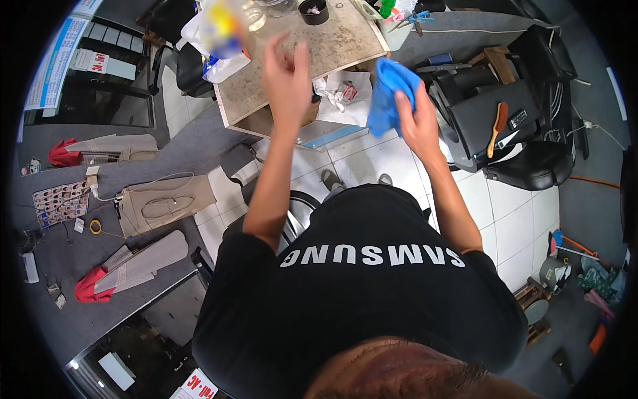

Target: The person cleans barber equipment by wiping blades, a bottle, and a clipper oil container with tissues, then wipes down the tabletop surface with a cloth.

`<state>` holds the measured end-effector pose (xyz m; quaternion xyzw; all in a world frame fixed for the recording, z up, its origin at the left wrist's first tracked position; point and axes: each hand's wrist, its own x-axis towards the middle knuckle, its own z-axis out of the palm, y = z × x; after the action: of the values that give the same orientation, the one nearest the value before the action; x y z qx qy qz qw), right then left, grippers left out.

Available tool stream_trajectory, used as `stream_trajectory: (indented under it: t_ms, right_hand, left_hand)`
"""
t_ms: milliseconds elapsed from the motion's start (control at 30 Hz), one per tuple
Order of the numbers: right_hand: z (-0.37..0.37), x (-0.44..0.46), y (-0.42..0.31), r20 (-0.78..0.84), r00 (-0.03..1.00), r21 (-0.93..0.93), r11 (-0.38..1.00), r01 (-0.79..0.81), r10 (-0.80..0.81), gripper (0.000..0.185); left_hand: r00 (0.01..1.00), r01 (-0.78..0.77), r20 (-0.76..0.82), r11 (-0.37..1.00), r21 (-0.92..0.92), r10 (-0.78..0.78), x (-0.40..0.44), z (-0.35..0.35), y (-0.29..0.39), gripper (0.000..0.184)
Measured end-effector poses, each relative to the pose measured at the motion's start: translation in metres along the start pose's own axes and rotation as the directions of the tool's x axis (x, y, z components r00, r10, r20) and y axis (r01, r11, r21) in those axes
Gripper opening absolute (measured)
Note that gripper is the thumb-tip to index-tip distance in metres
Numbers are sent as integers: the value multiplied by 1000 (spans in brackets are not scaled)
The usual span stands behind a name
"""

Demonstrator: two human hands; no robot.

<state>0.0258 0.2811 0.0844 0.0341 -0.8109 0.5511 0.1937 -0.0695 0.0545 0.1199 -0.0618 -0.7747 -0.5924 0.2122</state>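
Observation:
Over the front part of the worn tabletop (332, 41), my left hand (287, 76) is raised with thumb and fingers apart, blurred by motion, and nothing shows between them. My right hand (417, 120) grips a folded blue cloth (389, 96) at the right of the table's front corner. Beyond my left hand, a blurred yellow, white and blue packet (222, 30) is at the table's left edge. Below the tabletop, between my hands, an open drawer (355, 110) holds crumpled white tissue (334, 94) and a small red-labelled item (346, 92).
A round black dish (313, 11) and clear containers (254, 14) stand at the back of the table. To the right are a black chair (531, 166) and a dark case with a wooden-handled brush (497, 130) on it. A grey counter (133, 246) lies left.

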Motion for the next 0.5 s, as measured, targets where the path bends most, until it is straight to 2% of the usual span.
stream_trajectory:
  t_ms: [33,133,233,267,367,433,500]
  right_hand:
    - [10,15,-10,-34,986,-136,979,154,-160,39]
    - [49,45,-10,-57,988,-429,897,107,-145,36]
    - [88,50,-10,-53,992,-435,897,83,-118,33]
    - [102,47,-8,-39,986,-454,882,126,-161,36]
    - [146,29,-22,121,984,-402,899,172,-134,39]
    - [173,13,-42,254,956,-337,914,227,-144,43]
    - [185,6,-43,412,848,-138,897,420,-333,39]
  left_hand:
    - [999,35,-23,997,-72,-36,-26,-7,-2,31]
    - [981,195,24,976,-95,-194,-94,-22,-17,28]
    - [949,308,-9,936,-168,-314,-140,-40,-51,26]
    - [938,336,-21,924,-184,-346,-147,-45,-54,26]
    - [912,345,-205,935,-85,-356,-152,-66,-59,24]
    - [905,266,-326,962,-66,-272,-149,-79,-66,21]
    - [871,135,-464,987,-91,-162,-138,-85,-62,22]
